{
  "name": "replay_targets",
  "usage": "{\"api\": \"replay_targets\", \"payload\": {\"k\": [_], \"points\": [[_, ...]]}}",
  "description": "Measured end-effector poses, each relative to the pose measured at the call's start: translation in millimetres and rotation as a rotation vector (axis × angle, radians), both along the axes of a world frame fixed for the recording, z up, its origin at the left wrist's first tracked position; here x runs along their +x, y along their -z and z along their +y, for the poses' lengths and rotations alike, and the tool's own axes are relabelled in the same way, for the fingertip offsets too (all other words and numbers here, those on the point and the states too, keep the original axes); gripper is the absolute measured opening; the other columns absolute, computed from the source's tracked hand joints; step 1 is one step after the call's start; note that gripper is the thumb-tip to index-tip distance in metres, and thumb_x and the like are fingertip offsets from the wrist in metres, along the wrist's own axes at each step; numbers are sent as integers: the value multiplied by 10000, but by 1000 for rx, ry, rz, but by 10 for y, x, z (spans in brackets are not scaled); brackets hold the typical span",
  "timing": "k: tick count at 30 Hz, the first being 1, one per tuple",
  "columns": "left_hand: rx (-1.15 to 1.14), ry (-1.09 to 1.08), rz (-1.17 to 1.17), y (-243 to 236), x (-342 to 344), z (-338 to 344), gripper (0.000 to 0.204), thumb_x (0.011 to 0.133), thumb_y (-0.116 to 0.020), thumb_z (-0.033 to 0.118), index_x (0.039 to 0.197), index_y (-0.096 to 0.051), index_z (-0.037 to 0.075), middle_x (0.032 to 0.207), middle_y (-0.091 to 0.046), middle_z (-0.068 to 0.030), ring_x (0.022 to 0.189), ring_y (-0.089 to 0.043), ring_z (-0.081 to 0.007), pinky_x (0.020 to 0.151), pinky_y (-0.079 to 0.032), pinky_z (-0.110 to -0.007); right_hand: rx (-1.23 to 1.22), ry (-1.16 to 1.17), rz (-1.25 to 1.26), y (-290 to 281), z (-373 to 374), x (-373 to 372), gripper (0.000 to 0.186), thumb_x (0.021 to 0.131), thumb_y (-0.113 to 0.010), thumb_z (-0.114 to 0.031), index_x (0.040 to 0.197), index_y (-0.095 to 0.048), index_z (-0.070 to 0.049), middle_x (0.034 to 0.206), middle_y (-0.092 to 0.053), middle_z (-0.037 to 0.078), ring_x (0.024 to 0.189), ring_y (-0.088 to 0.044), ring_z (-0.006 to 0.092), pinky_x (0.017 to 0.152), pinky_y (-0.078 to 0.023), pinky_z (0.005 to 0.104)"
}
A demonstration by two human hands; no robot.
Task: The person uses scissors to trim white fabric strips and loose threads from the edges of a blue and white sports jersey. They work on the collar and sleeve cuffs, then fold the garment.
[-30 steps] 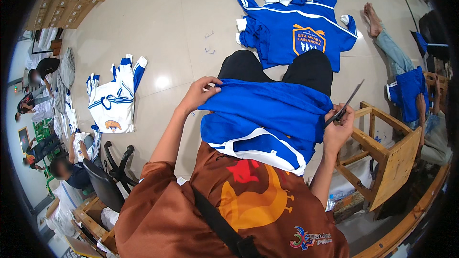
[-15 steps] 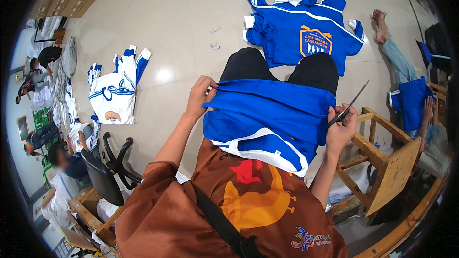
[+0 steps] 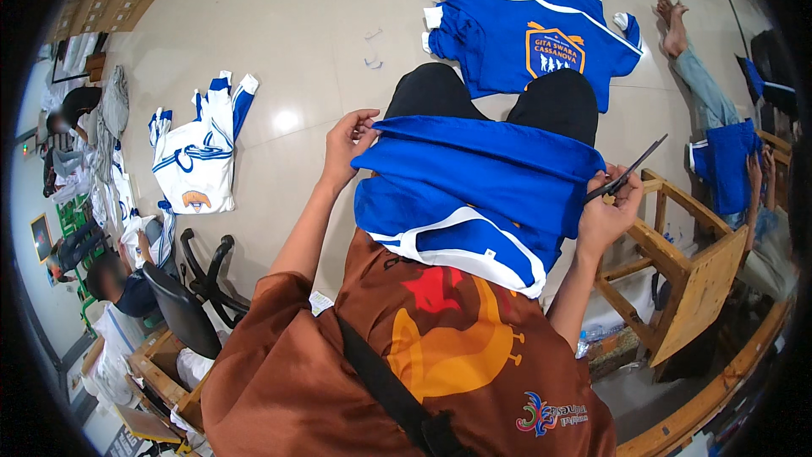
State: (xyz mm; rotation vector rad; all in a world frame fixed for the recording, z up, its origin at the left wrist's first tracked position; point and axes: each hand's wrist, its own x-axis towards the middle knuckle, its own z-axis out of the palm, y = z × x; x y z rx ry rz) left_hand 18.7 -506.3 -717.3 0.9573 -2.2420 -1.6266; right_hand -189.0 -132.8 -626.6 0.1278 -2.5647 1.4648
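Note:
Across my lap lies a blue shirt (image 3: pixel 474 169) with a white-trimmed neckline nearest my body and its far edge pulled straight. My left hand (image 3: pixel 348 145) pinches the left end of that edge. At the other end, my right hand (image 3: pixel 607 210) grips the cloth between thumb and fingertips while also holding dark scissors (image 3: pixel 636 164). Their blades point up and to the right, away from the fabric. Part of the handles is hidden by my fingers.
Blue shirts (image 3: pixel 533 42) are spread on the tiled floor beyond my knees; white-and-blue shirts (image 3: pixel 199 156) lie to the left. A wooden stool (image 3: pixel 698 288) stands close on my right, a black swivel chair (image 3: pixel 182 309) on my left. A co-worker's legs (image 3: pixel 702 85) stretch out at the right.
Both hands have risen slightly with the shirt's edge, and my right hand has shifted a little to the right. The cloth between them looks tauter. Both grips are kept.

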Motion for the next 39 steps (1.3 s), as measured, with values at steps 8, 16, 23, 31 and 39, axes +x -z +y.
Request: {"api": "replay_targets", "payload": {"k": [8, 16, 23, 31, 39], "points": [[47, 5, 10, -111, -102, -79, 217, 920, -715, -44, 1127, -749, 8, 1085, -728, -49, 917, -660, -105, 804, -568, -267, -27, 38, 37, -44, 6, -80, 329, 908, -691, 81, 1208, -587, -7, 1085, -735, 139, 1017, -699, 194, 943, -544, 335], [265, 5, 122, -67, -142, 2, 283, 959, -748, 40, 1209, -637, -31, 1053, -722, -102, 979, -690, -142, 867, -581, -292, -48, -32, -43, 27, 27, -34, 345, 918, -712, 46, 1232, -576, 5, 1102, -734, 142, 1037, -697, 194, 952, -549, 332], [312, -54, -80, -28, -210, 102, 398, 934, -821, 157, 1225, -614, -20, 1084, -691, -102, 982, -676, -149, 875, -567, -286, -115, -30, -104, 115, 47, 35, 339, 921, -759, -6, 1218, -598, 7, 1055, -716, 112, 1014, -692, 171, 952, -550, 315], [422, -253, -45, -12, -216, 101, 537, 911, -785, 57, 1354, -496, -40, 1219, -643, -186, 1015, -677, -217, 895, -573, -320, -46, -46, -199, 8, 2, 55, 342, 914, -777, -13, 1211, -609, -2, 930, -678, 53, 865, -633, 109, 830, -517, 256], [798, -425, 8, -234, -293, 91, 405, 1014, -712, 132, 1330, -548, -62, 1071, -701, -126, 924, -714, -191, 887, -637, -322, -23, 38, -176, -19, 15, -40, 340, 911, -782, -22, 1202, -607, 0, 882, -655, 31, 799, -601, 85, 759, -496, 242]]}}
